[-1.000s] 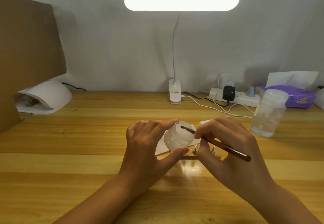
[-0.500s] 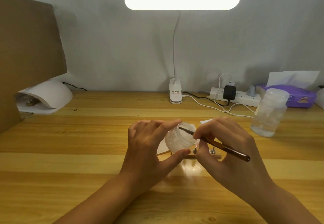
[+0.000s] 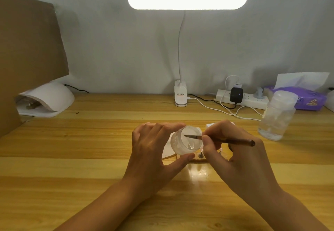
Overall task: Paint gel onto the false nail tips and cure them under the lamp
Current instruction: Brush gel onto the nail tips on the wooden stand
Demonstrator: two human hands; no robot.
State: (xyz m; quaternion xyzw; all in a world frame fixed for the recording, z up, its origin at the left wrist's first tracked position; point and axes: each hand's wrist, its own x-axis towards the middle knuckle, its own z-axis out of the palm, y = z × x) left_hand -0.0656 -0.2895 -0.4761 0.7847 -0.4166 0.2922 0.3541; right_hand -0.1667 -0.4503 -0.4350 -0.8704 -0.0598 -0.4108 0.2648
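1. Curling round the gel jar [image 3: 182, 145], the fingers [image 3: 169, 127] of the left hand [image 3: 150, 151] are gripping its far side while the thumb is pressing its near side. The jar's open mouth is tilting toward the right hand [image 3: 233, 151].
2. The right hand's fingers [image 3: 213, 131] are pinching a brown brush [image 3: 226, 140] near its bristle end, and the bristles are lying inside the jar's mouth.
3. A small metal stand [image 3: 200, 155] is showing just below the jar, between both hands; I cannot tell whether nail tips are sitting on it.
4. The wooden surface [image 3: 90, 140] is carrying a clear bottle [image 3: 276, 116] well right of the jar, a desk lamp [image 3: 180, 93] behind the jar, and the white curing lamp [image 3: 48, 97] far to the jar's left.
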